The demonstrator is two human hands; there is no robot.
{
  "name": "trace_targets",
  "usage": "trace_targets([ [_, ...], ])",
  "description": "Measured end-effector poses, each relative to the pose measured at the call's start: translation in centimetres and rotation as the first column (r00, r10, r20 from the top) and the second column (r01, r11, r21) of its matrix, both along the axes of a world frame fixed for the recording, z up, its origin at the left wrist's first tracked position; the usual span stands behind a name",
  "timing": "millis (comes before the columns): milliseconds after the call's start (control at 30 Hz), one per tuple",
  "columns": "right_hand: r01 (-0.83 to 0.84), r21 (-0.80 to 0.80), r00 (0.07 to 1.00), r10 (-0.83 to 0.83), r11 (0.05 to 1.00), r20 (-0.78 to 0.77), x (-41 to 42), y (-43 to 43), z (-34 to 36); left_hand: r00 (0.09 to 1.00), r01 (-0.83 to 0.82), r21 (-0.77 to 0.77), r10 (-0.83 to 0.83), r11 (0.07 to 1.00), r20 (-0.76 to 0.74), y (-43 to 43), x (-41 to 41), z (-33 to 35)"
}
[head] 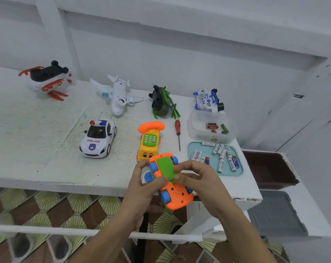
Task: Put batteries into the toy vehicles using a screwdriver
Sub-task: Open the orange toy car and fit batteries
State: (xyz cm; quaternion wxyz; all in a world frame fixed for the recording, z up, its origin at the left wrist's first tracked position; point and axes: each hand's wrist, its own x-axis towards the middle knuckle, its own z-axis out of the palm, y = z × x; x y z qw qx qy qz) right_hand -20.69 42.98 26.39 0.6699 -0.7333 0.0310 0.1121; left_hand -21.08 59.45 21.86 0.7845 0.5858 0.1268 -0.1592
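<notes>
The left hand [143, 185] and the right hand [197, 179] both grip with curled fingers the upturned orange toy car [175, 194] over the table [47, 149] edge, thumbs at its green battery cover [165, 166], while the red screwdriver [178, 132] lies near the batteries [220, 165].

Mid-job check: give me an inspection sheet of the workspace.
surface: white table, paint worn
job's things: orange toy car held underside up; screwdriver lying on table; batteries on teal tray, few more in clear tub; waiting: phone toy, police car, plane, green helicopter, blue-white toy, red-white toy
clutter: nothing seen
grips: left hand and right hand both hold the orange toy car
cables: nothing seen
surroundings: brown bin and grey tray right of table; patterned floor below
</notes>
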Motion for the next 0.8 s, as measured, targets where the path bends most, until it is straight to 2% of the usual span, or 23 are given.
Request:
trace_targets([
  [333,-0.005,-0.014,0.998,0.004,1.000,-0.066,0.4,-0.9,0.0,1.000,0.002,0.042,-0.002,0.999,-0.002,-0.8,0.1,0.3],
  [633,-0.063,0.209,0.977,0.103,0.976,-0.187,2.7,-1.9,-0.5,0.999,-0.026,0.020,0.027,0.999,-0.044,-1.2,0.7,0.3],
  [800,-0.179,0.139,0.964,0.202,0.974,-0.173,4.1,-1.8,0.3,0.997,-0.047,0.020,0.048,0.999,-0.060,-1.1,1.3,0.5],
])
